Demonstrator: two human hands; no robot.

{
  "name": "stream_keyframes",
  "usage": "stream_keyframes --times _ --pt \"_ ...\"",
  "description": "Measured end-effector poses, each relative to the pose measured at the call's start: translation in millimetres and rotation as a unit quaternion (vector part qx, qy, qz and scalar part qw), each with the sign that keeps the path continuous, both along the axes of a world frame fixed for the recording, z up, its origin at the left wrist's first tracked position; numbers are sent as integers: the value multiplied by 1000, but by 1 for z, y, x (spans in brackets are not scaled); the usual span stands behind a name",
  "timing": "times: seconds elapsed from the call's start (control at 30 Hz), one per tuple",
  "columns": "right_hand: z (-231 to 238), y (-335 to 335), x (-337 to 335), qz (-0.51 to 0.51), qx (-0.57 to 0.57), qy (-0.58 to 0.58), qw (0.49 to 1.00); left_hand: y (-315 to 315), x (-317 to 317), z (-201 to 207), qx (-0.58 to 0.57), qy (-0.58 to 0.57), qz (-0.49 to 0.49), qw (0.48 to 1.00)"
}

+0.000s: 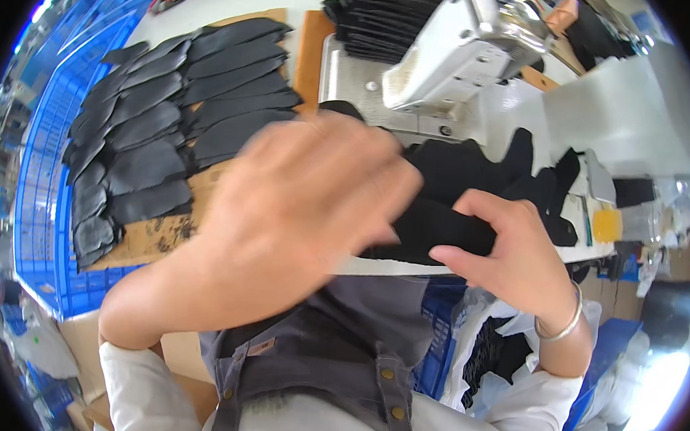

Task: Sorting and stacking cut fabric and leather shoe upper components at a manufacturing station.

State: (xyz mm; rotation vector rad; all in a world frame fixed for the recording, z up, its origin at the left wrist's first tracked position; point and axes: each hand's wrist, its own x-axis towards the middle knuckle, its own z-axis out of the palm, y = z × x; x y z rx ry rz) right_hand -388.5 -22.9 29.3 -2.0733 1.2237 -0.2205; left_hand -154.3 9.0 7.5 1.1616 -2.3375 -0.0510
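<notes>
The person wears a grey apron [329, 349] with round brown buttons [387, 373] on its straps. Under it is a white top with rolled-up sleeves [144, 393]. A thin silver bangle [563, 328] sits on the right wrist.

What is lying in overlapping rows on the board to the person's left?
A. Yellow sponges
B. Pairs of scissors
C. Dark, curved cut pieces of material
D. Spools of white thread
C. The brown board carries rows of dark cut pieces, overlapping like shingles, while the left hand and the right hand hold a black fabric piece in front of the sewing machine.
</notes>
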Motion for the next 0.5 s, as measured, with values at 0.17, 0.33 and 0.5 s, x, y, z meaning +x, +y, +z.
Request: stream_keyframes --times 0.17,0.33,0.5 --pt "6 -5 -7 -36 118 -74 990 -14 -37 -29 33 -13 -146 989" --pt "5 -16 -37 -102 177 -53 978 -18 -44 -33 41 -55 -116 991" --pt "-2 -21 -56 -114 150 -61 980 -21 -55 -24 25 -84 -131 987"
